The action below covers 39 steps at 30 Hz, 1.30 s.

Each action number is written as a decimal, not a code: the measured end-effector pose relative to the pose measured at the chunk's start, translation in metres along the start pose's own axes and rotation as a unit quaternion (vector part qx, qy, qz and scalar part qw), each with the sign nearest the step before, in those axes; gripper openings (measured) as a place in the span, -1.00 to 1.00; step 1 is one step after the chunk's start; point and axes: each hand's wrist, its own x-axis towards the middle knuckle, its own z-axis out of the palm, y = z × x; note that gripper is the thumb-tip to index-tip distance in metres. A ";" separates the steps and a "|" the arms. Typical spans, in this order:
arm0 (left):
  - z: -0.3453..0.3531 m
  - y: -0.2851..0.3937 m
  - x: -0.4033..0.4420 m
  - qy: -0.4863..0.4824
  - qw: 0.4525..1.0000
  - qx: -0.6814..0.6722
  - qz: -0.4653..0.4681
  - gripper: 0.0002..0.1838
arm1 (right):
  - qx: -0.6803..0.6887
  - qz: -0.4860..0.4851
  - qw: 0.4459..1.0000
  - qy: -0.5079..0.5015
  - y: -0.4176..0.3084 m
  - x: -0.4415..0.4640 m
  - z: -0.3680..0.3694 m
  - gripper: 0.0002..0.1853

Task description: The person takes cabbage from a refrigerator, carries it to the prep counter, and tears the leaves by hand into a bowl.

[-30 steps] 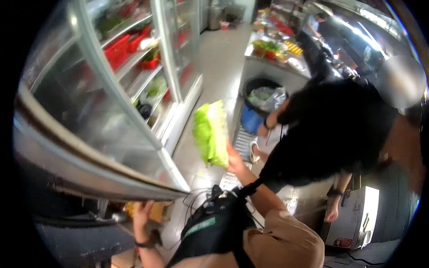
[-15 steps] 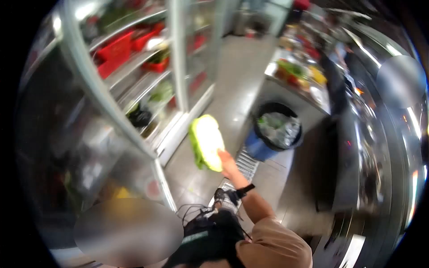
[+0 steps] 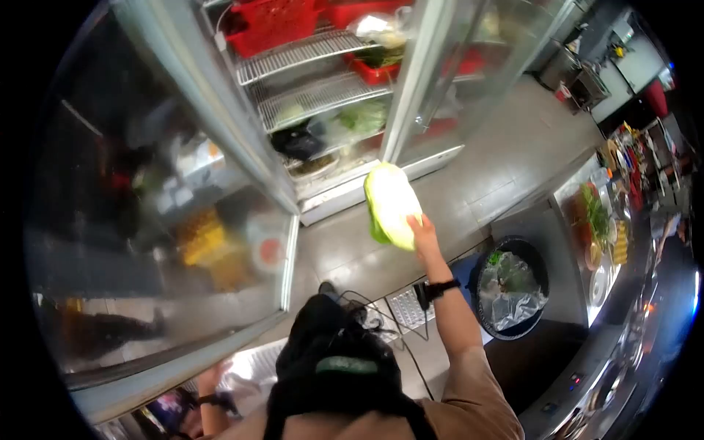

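Note:
My right hand [image 3: 423, 233] grips a pale green napa cabbage [image 3: 394, 205] by its lower right side, fingers wrapped against it. The cabbage is held out above the floor, in front of an open fridge [image 3: 315, 209]. Its glass door [image 3: 292, 257] stands swung out on the left. Down at the lower left, my left hand [image 3: 211, 378] is beside the outer edge of that door. Its fingers are blurred, and whether they touch the door I cannot make out.
Wire shelves [image 3: 315, 59] in the fridge carry red baskets [image 3: 275, 26], bagged greens [image 3: 363, 116] and a black bag [image 3: 297, 141]. To the right stands a bin [image 3: 544, 293] lined with clear plastic. Beyond it, a counter [image 3: 565, 194] holds vegetables and plates. Cables [image 3: 411, 352] hang before my body.
My view has swung left towards the fridge, whose shelves look closer. The cabbage, still in my right hand, is now in front of the fridge opening. My left hand has come into view.

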 end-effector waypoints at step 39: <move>0.447 0.349 0.499 -0.059 0.901 0.392 0.175 -0.59 | -0.021 0.320 0.937 -0.138 0.005 0.347 -0.004 -0.50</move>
